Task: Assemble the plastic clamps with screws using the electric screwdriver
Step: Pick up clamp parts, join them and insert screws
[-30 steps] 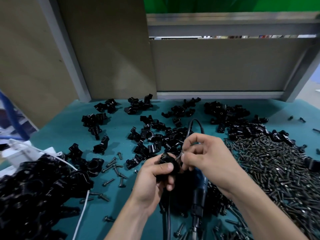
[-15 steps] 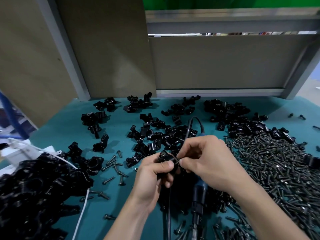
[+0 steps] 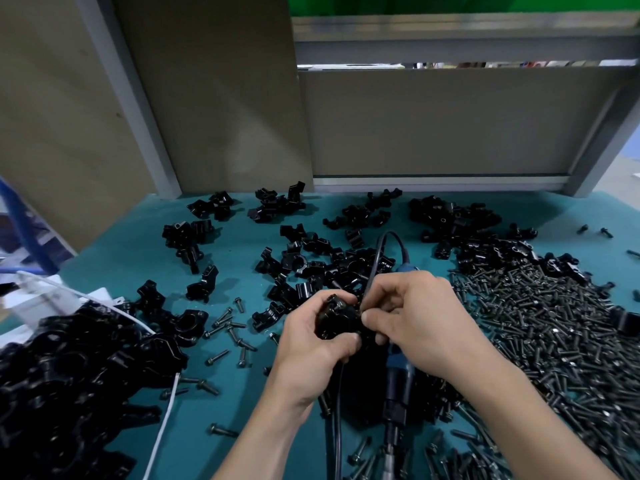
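Clutching a black plastic clamp (image 3: 334,315) above the teal tabletop (image 3: 121,265), the left grip (image 3: 311,344) has its fingers curled round the part's underside and its thumb on the near face; the right grip (image 3: 419,323) meets the clamp's right edge, fingers curled, thumb and forefinger pinched together against it; whether a screw sits between those tips I cannot tell, since the fingers hide the spot. Just nearer than the clamp, partly under the right wrist, the electric screwdriver (image 3: 398,375) lies flat on the tabletop, blue and black; its dark cable (image 3: 381,244) loops up beyond the clamp. Right of the clamp spreads a broad heap of screws (image 3: 554,327); beyond it lie scattered loose clamps (image 3: 329,265); left of it a few stray screws (image 3: 228,327), then a large pile of black clamps (image 3: 69,375) crossed by a white cord (image 3: 162,410).
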{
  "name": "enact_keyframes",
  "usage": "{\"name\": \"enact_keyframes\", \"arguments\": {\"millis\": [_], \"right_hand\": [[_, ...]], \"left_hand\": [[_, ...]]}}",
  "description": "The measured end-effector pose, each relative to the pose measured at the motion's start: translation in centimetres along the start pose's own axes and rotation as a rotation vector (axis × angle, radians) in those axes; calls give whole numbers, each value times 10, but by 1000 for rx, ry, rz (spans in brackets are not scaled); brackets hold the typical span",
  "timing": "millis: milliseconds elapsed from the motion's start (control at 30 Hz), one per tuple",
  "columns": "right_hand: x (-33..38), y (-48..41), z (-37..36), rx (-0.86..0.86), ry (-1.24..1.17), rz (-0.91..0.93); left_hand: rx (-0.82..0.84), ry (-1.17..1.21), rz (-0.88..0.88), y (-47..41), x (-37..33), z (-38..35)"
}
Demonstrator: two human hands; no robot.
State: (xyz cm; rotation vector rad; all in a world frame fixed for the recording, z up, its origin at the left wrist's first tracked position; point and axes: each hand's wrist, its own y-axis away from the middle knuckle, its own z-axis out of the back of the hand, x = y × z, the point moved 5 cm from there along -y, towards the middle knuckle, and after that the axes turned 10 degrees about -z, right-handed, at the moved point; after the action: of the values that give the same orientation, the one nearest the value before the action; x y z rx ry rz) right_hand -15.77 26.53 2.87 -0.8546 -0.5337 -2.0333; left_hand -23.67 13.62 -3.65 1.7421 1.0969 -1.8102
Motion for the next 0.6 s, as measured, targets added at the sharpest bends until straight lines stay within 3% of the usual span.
{"name": "enact_keyframes", "arguments": {"millis": [167, 333, 600], "right_hand": [[-3, -2, -4, -28, -15, -12], [-3, -5, -12, -105, 122, 31], [-8, -1, -26, -158, 232, 15]], "left_hand": [[-48, -13, -38, 0, -2, 2], [-49, -3, -66, 0, -4, 2], [-26, -154, -122, -1, -5, 0]]}}
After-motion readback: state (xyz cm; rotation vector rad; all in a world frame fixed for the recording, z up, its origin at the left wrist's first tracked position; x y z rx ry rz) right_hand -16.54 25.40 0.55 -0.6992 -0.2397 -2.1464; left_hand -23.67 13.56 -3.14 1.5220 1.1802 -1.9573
